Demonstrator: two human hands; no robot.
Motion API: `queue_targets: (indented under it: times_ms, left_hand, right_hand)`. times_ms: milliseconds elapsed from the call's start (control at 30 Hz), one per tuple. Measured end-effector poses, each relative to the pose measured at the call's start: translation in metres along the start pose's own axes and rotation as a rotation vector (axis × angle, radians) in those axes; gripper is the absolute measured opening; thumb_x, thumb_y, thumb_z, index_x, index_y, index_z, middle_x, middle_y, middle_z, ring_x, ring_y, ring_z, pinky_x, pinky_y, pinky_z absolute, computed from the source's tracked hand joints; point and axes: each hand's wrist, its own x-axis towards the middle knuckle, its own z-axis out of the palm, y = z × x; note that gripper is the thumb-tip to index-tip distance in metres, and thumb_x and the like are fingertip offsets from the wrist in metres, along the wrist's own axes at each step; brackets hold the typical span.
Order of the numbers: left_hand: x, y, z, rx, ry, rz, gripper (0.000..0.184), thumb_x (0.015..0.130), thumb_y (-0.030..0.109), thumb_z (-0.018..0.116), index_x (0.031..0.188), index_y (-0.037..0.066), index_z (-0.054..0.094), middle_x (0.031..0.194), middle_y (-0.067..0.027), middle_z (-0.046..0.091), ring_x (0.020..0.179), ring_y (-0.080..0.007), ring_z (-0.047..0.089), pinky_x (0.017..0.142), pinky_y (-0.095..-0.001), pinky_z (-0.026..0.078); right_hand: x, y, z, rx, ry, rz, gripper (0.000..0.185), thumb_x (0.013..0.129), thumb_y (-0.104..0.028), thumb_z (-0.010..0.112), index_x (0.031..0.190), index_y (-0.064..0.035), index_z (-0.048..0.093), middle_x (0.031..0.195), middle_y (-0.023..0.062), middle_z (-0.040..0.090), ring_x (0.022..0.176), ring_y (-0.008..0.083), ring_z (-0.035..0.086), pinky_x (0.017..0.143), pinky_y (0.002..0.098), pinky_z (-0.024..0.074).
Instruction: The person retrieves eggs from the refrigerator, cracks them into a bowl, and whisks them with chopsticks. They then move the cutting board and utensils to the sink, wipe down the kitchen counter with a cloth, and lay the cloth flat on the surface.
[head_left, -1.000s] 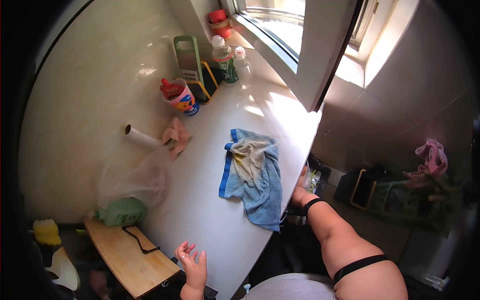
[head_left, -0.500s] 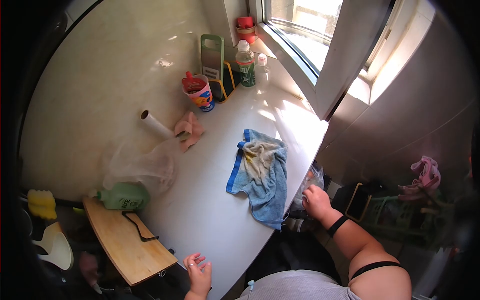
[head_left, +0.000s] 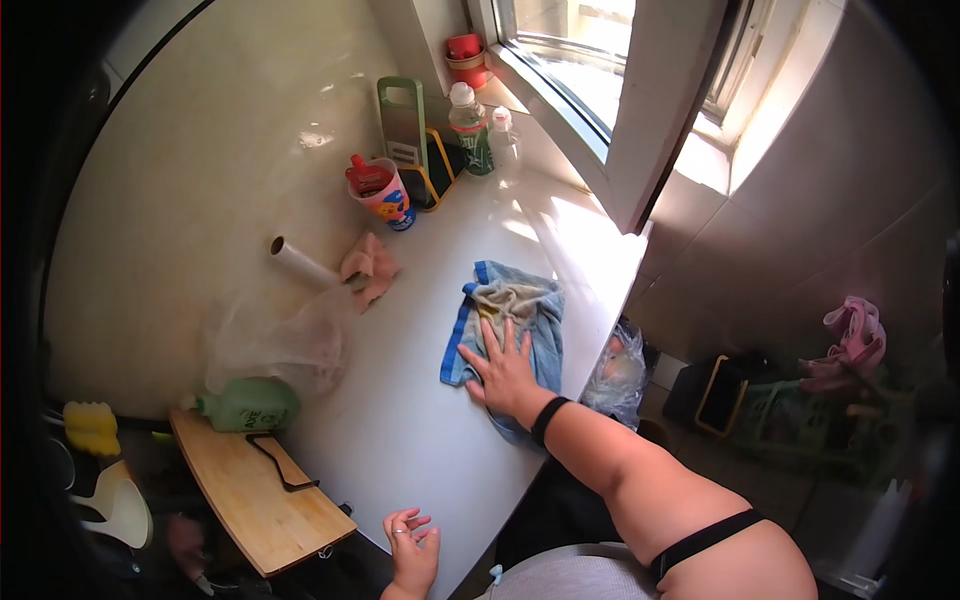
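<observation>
A blue towel (head_left: 545,310) with a darker blue edge and a brownish stain lies rumpled on the white tabletop (head_left: 400,400). My right hand (head_left: 503,375) rests flat on it, palm down, with the fingers spread. Part of the towel is hidden under that hand and wrist, which wears a black band. Over the table's near edge is my left hand (head_left: 410,545), empty, its fingers loosely bent and apart, with a ring on one. It is nearest to the wooden board (head_left: 260,500).
A green bottle (head_left: 255,405) lies by a clear plastic bag (head_left: 285,345). Along the wall are a cardboard roll (head_left: 300,260), a pink cloth (head_left: 370,270), a patterned cup (head_left: 385,200) and bottles (head_left: 470,135). An open window (head_left: 650,150) juts over the far right corner.
My right hand has moved left from beside the table's right edge onto the towel, and its fingers have spread. My left hand has shifted slightly. The view has turned a little.
</observation>
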Motion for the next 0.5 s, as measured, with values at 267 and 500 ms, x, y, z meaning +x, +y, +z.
queue_targets:
  times_ms: [267, 500]
  left_hand:
    - [-0.001, -0.002, 0.0, -0.046, -0.034, 0.008, 0.038, 0.08, 0.001, 0.058, 0.113, 0.002, 0.038, 0.115, -0.0105, 0.033, 0.094, -0.0194, 0.054, 0.079, -0.0309, 0.047]
    - [-0.007, -0.015, -0.008, -0.121, -0.017, 0.021, 0.035, 0.081, 0.001, 0.057, 0.111, 0.002, 0.039, 0.113, -0.0105, 0.035, 0.093, -0.019, 0.054, 0.078, -0.0296, 0.048]
  right_hand:
    - [0.005, 0.088, -0.001, -0.206, 0.19, 0.286, 0.058, 0.079, -0.044, 0.05, 0.129, -0.0164, 0.044, 0.144, 0.0071, 0.026, 0.122, 0.0264, 0.031, 0.088, 0.0485, 0.0313]
    - [-0.103, 0.131, -0.014, 0.033, 0.291, 0.358, 0.042, 0.076, -0.017, 0.055, 0.115, -0.0018, 0.052, 0.116, 0.0164, 0.041, 0.101, 0.0334, 0.045, 0.085, 0.0397, 0.0422]
